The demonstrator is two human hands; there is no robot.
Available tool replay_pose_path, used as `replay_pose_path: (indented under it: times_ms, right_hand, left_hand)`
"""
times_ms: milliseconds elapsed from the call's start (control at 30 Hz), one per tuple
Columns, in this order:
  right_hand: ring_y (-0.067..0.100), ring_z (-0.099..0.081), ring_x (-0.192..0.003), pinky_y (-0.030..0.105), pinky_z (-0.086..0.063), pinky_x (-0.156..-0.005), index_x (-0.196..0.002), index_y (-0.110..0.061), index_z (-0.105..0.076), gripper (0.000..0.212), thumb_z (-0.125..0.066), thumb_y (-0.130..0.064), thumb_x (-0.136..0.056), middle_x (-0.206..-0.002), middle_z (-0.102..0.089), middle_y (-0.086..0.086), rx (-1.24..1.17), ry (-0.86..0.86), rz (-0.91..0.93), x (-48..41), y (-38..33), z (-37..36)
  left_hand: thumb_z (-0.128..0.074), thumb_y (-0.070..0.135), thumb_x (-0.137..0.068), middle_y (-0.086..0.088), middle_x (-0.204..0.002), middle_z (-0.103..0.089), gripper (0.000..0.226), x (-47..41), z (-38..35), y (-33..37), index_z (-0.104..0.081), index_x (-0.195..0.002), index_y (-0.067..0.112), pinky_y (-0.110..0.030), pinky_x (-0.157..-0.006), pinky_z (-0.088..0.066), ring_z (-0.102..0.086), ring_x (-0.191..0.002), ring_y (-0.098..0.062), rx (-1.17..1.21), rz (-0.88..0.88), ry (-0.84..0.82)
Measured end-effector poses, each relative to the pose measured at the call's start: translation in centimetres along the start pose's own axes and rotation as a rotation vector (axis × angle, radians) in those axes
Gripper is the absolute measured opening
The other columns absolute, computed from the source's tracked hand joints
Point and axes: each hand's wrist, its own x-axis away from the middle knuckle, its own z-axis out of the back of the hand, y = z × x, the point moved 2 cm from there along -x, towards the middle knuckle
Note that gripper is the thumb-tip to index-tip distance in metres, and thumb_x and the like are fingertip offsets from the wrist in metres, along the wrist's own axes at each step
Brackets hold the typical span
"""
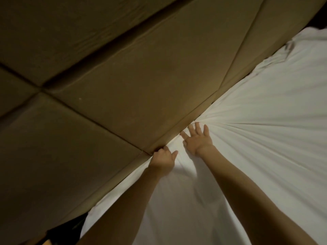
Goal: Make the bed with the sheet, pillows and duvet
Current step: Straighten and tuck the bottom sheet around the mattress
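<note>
A white sheet [256, 138] covers the mattress across the right and lower part of the view. Its folds fan out from a point at the seam where the bed meets the padded headboard [123, 82]. My left hand [163, 160] is curled at that seam, fingers pushed into the gap with sheet fabric under them. My right hand [197, 138] lies flat with fingers spread on the sheet, just right of the left hand, fingertips at the seam. No pillows or duvet are in view.
The brown headboard, made of padded panels with dark grooves, fills the upper left. The sheet is rumpled at the far end of the bed [290, 48]. A dark gap [65, 228] shows below the mattress corner at the bottom left.
</note>
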Motion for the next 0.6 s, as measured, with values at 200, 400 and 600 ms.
replay_pose_path:
  times_ms: [200,400,600]
  right_hand:
    - [0.032,0.009,-0.147,0.058,0.000,-0.114,-0.150,-0.041,-0.006,0.052,-0.028,-0.033,-0.103,-0.161,0.003,0.000,-0.049,0.153,0.127,2.0,1.6,-0.9]
    - [0.032,0.003,-0.147,0.064,-0.005,-0.111,-0.149,-0.041,-0.011,0.058,-0.038,-0.033,-0.099,-0.161,-0.005,-0.003,-0.034,0.056,0.073,1.2,1.0,0.5]
    - [0.037,-0.002,-0.143,0.068,-0.007,-0.107,-0.143,-0.036,-0.033,0.058,-0.045,-0.047,-0.087,-0.152,-0.025,0.004,0.086,-0.067,-0.064,-0.8,-1.6,1.5]
  left_hand:
    - [-0.035,0.017,-0.103,-0.021,-0.118,-0.065,0.041,3.9,-2.8,0.9,-0.072,-0.104,0.000,-0.038,-0.086,-0.054,-0.069,-0.096,-0.030,0.149,0.024,-0.062]
    - [-0.040,0.026,-0.098,-0.016,-0.143,-0.045,0.043,3.3,-2.0,0.2,-0.055,-0.130,0.000,-0.038,-0.104,-0.042,-0.055,-0.122,-0.031,0.553,0.237,-0.270]
    - [-0.034,0.026,-0.101,-0.009,-0.153,-0.032,0.052,-0.3,-0.3,-0.6,-0.022,-0.151,0.015,-0.037,-0.111,-0.029,-0.034,-0.138,-0.027,0.766,0.466,-0.509]
